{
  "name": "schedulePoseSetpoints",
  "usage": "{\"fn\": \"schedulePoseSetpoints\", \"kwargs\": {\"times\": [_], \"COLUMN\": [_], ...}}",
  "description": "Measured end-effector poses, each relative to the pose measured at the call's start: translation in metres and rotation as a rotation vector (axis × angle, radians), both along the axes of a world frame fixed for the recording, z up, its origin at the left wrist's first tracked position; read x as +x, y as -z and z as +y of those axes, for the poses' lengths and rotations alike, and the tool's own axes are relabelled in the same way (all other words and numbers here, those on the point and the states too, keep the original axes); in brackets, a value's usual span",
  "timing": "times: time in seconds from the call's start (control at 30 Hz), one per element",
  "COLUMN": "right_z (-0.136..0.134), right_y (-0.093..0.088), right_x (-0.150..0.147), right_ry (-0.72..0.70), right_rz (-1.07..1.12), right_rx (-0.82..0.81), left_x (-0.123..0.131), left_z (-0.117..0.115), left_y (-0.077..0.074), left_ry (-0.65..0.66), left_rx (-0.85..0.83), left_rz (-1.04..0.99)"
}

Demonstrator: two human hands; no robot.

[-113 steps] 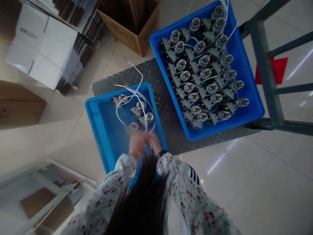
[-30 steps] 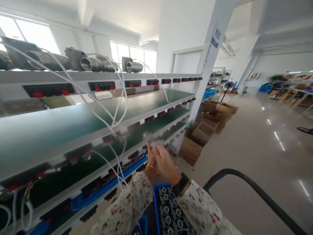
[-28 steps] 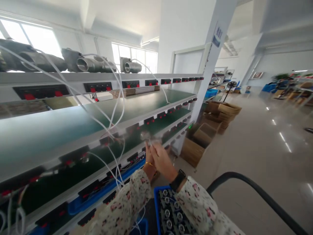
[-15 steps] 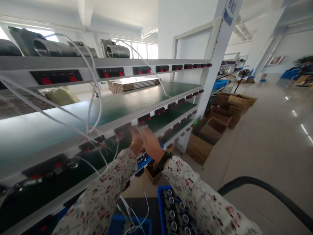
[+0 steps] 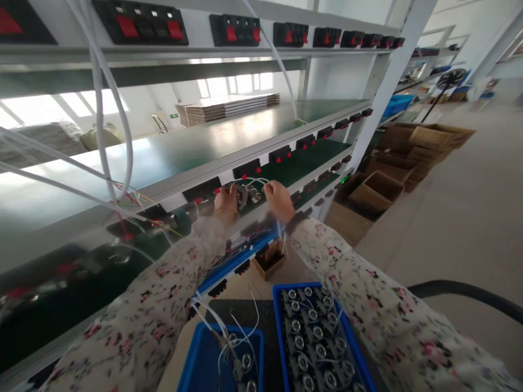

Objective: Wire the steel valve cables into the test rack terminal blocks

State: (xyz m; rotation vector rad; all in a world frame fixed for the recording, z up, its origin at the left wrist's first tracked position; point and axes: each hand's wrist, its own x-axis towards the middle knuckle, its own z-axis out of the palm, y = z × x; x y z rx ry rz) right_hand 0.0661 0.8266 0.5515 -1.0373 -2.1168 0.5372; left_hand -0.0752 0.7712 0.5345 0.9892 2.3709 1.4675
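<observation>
My left hand [image 5: 226,203] is closed on a small device with a round metal front [image 5: 254,194], in front of the shelf's lower level. A white cable [image 5: 258,179] arcs from the device to my right hand [image 5: 279,201], whose fingers pinch it. Thin loose ends hang below that hand. Beside the left hand, black terminal clips with red tabs [image 5: 202,189] line the shelf edge. Below, a blue bin [image 5: 279,321] holds several similar round-fronted devices. Another blue bin [image 5: 195,356], to its left, holds a few devices with white cables.
White cables [image 5: 99,98] dangle across the shelf at left, their coloured wire ends near the clips. A flat cardboard stack [image 5: 229,108] stands behind the green shelf [image 5: 180,149]. Open cardboard boxes [image 5: 378,190] sit on the floor at right. A black curved bar [image 5: 466,291] juts in at lower right.
My hands were close together and blurred; now they are apart, with the device and its cable showing between them. The view has tilted down, bringing more of the blue bins into sight.
</observation>
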Motion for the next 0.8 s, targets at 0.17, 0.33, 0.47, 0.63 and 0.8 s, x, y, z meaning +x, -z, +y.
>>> {"fn": "schedulePoseSetpoints", "kwargs": {"times": [0.17, 0.33, 0.47, 0.63, 0.8], "right_z": [-0.001, -0.014, -0.009, 0.002, 0.001], "right_y": [0.009, 0.008, 0.012, 0.028, 0.027], "right_x": [0.011, 0.005, -0.006, -0.013, -0.028], "right_ry": [0.006, -0.008, -0.218, -0.196, -0.127], "right_rz": [-0.021, -0.121, -0.287, -0.339, -0.367], "right_rx": [-0.009, 0.387, 0.490, 0.523, 0.502], "left_x": [0.017, 0.017, 0.015, -0.015, -0.034], "left_z": [-0.013, 0.005, 0.007, 0.001, 0.012], "left_y": [0.017, 0.013, 0.001, -0.008, -0.015], "left_ry": [0.034, 0.137, 0.099, 0.098, 0.261], "left_rx": [-0.017, -0.104, -0.134, -0.277, -0.370], "left_rz": [0.290, 0.469, 0.592, 0.716, 0.754]}}
